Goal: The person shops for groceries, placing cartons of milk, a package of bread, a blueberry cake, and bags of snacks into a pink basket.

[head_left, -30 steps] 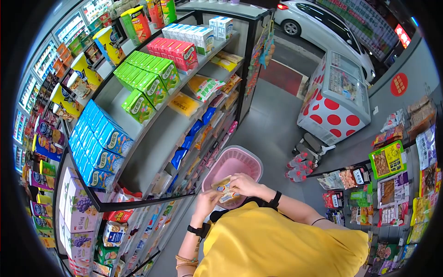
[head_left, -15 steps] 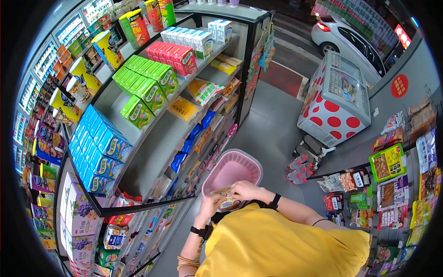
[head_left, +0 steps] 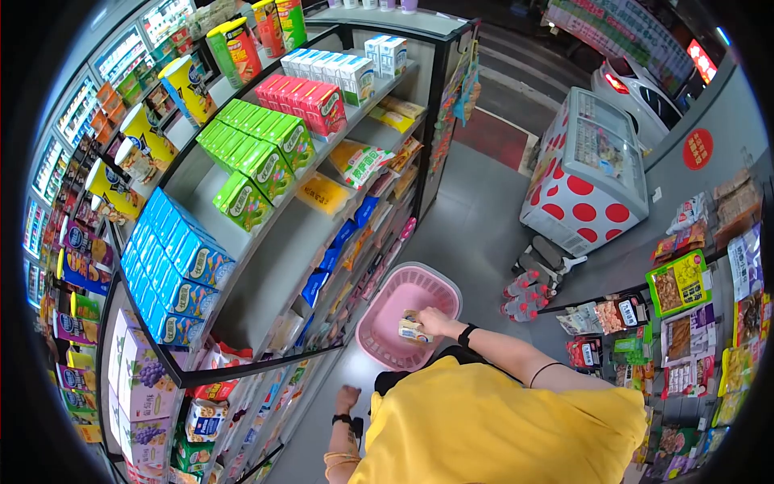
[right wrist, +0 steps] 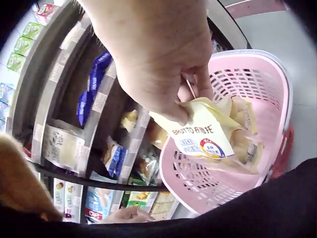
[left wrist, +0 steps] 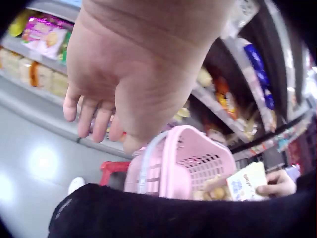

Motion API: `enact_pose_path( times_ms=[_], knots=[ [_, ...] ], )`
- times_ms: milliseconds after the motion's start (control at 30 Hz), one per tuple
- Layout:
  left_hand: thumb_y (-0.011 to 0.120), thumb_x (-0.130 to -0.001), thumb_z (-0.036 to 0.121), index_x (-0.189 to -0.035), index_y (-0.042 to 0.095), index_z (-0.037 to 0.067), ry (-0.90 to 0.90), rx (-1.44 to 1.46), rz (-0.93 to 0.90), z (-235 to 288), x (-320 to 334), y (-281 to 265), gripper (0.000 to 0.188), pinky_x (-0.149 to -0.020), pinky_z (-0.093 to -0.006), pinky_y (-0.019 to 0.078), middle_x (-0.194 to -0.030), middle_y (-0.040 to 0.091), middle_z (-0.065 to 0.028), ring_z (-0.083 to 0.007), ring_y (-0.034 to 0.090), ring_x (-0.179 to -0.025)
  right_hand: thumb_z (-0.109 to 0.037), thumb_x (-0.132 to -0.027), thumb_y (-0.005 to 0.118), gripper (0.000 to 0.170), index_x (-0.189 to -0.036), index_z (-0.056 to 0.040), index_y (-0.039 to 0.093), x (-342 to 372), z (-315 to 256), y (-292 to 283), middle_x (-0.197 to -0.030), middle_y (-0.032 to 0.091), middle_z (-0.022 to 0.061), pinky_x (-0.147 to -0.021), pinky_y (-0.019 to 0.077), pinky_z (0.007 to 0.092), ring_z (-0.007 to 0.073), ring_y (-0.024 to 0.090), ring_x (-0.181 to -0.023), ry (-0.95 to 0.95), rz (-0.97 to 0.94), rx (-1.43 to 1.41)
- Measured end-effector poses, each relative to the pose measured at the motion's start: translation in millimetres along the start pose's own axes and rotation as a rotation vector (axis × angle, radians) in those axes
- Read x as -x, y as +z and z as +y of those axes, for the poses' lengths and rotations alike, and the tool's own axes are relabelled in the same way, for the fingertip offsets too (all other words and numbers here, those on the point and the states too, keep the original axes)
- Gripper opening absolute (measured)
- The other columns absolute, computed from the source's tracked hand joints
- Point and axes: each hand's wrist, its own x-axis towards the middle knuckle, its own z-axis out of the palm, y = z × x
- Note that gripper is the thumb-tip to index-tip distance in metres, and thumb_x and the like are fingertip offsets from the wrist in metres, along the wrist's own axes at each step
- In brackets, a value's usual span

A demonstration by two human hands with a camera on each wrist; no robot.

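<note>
My right hand [head_left: 435, 321] pinches the top of a bread packet [right wrist: 198, 131] between thumb and fingers. A cream label printed "BRUTTO" covers its top, and clear wrap with pale contents shows beside it. Hand and packet are over a pink plastic shopping basket [head_left: 403, 294], within its rim in the head view. Out to the left of the basket hangs my left hand [left wrist: 124, 84], holding nothing, its fingers loosely bent and palm side toward the left wrist camera.
Along the left runs a shelf unit [head_left: 266, 266] with drink cartons and packaged bread. A dotted chest freezer [head_left: 584, 173] stands at the front right. Pink-red bottles [head_left: 522, 298] sit on the floor, and snack packets [head_left: 677, 282] hang along the right wall.
Both hands were on the bread packet near my body. The left hand has let go and dropped back to the left; the right has carried the packet forward over the basket.
</note>
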Motion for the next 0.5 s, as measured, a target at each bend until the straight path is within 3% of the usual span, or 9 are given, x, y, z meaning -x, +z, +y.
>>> enact_pose_path(
  times_ms=[67,133,200,233,367,500],
  knots=[
    [0.075,-0.083,0.043,-0.085,0.073,0.004,-0.063,0.040,-0.046,-54,9,30,0.039,-0.090,-0.0439,0.0554,-0.098,0.074,-0.0196,-0.0374,0.069,-0.101,-0.012,-0.076,0.068,0.017,-0.089,-0.0035,0.075,-6,6,9,-0.091,0.072,0.0217,-0.083,0.0562,0.0480,0.0386,0.071,-0.090,0.036,-0.012,0.010],
    [0.071,-0.085,0.042,-0.082,0.072,0.003,-0.196,0.047,-0.152,-98,12,59,0.039,-0.079,-0.0425,0.0568,-0.088,0.074,-0.0172,-0.0332,0.072,-0.086,-0.012,-0.076,0.068,0.018,-0.091,-0.0041,0.075,-12,15,21,-0.092,0.073,0.0215,-0.084,0.0564,0.0477,0.0383,0.071,-0.091,0.072,-0.021,0.019],
    [0.068,-0.086,0.038,-0.080,0.071,0.002,-0.291,0.272,-0.236,-91,46,50,0.036,-0.066,-0.0403,0.0549,-0.077,0.072,-0.0141,-0.0277,0.069,-0.068,-0.012,-0.075,0.069,0.019,-0.092,-0.0048,0.075,-18,26,36,-0.093,0.073,0.0213,-0.084,0.0567,0.0474,0.0377,0.071,-0.091,0.105,-0.028,0.030],
    [0.066,-0.086,0.033,-0.078,0.070,0.002,-0.236,0.268,-0.201,-89,56,51,0.032,-0.057,-0.0388,0.0505,-0.070,0.069,-0.0106,-0.0237,0.063,-0.057,-0.013,-0.076,0.069,0.020,-0.094,-0.0055,0.075,-18,27,36,-0.093,0.073,0.0210,-0.084,0.0569,0.0470,0.0372,0.072,-0.091,0.137,-0.042,0.025],
    [0.067,-0.091,0.031,-0.093,0.071,0.002,-0.432,0.454,-0.225,-88,62,65,0.030,-0.059,-0.0356,0.0494,-0.082,0.071,-0.0071,-0.0184,0.066,-0.069,-0.016,-0.078,0.069,0.025,-0.101,-0.0081,0.074,-10,24,34,-0.094,0.074,0.0191,-0.083,0.0578,0.0454,0.0350,0.072,-0.092,0.213,-0.060,0.025],
    [0.067,-0.091,0.029,-0.099,0.069,0.001,-0.363,0.589,-0.118,-60,57,69,0.029,-0.060,-0.0347,0.0487,-0.087,0.071,-0.0068,-0.0179,0.066,-0.074,-0.020,-0.079,0.069,0.029,-0.107,-0.0105,0.073,-15,40,42,-0.098,0.074,0.0175,-0.081,0.0586,0.0448,0.0330,0.073,-0.092,0.200,-0.129,0.088]
  ],
)
